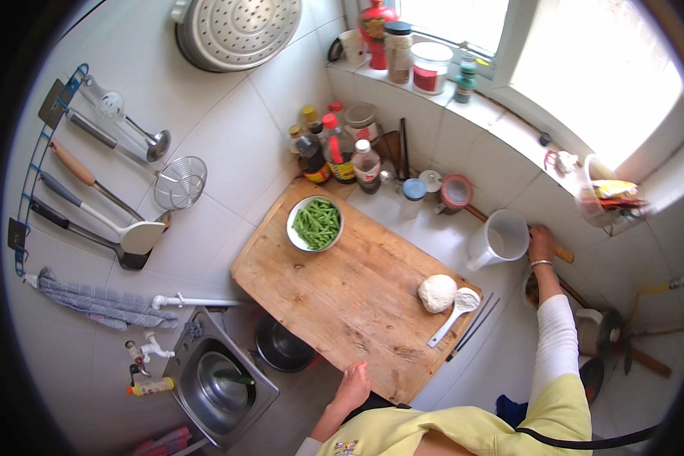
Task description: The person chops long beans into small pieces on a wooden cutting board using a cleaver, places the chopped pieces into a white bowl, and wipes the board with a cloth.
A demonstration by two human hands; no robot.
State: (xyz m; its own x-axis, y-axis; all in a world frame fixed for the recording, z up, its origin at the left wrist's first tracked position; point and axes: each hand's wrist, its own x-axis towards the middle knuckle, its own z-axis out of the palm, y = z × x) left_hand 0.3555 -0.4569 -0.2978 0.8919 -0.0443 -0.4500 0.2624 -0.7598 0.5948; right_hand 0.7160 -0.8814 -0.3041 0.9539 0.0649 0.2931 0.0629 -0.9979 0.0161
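My left hand (353, 385) is at the near edge of a wooden cutting board (342, 296), fingers loosely bent, with nothing visible in it. My right hand (541, 242) reaches to the wall behind a translucent plastic pitcher (500, 238). A wooden handle (563, 253) sticks out beside its fingers; whether they grip it is hidden. On the board, a ball of dough (438, 293) lies beside a white spoon (455, 316) heaped with white powder. A white bowl of cut green beans (316, 223) stands at the board's far left.
Dark chopsticks (472, 328) lie along the board's right edge. Sauce bottles (339, 151) and lidded jars (413, 196) crowd the back corner. At left are a steel sink (222, 376) holding a metal basin, and a dark pot (285, 345) below the board. Utensils (102, 137) hang on the wall.
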